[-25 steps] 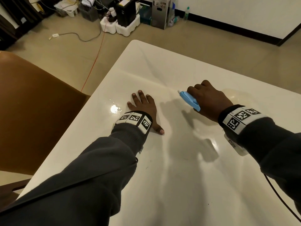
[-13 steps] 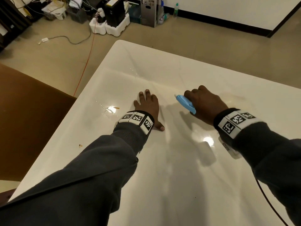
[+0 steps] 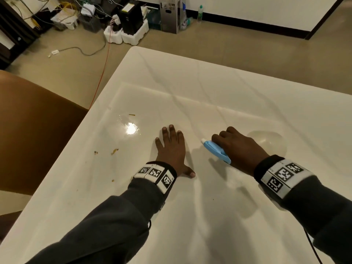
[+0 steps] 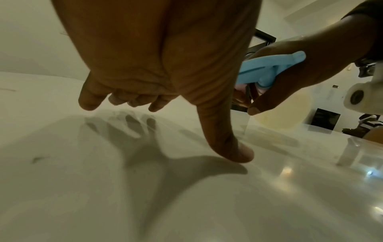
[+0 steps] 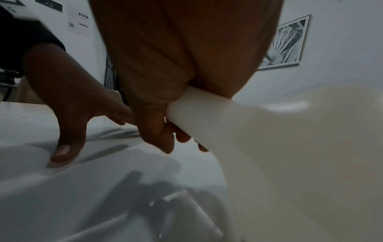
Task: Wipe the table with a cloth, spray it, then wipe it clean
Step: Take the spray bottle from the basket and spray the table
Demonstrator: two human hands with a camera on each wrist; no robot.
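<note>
R hand (image 3: 240, 149) was curled round the neck of the spray bottle (image 3: 216, 151) – blue nozzle pointed toward the far-left corner of the white surface (image 3: 190, 216), bottle's pale body (image 5: 269, 147) hanging under the palm, near the surface's middle. L hand (image 3: 172, 149) lay flat just beside it, fingers straight, thumb tip (image 4: 242, 153) touching the surface. A wet patch (image 3: 130, 128) & a few crumbs (image 3: 114, 151) sat toward the left edge. No cloth in view.
</note>
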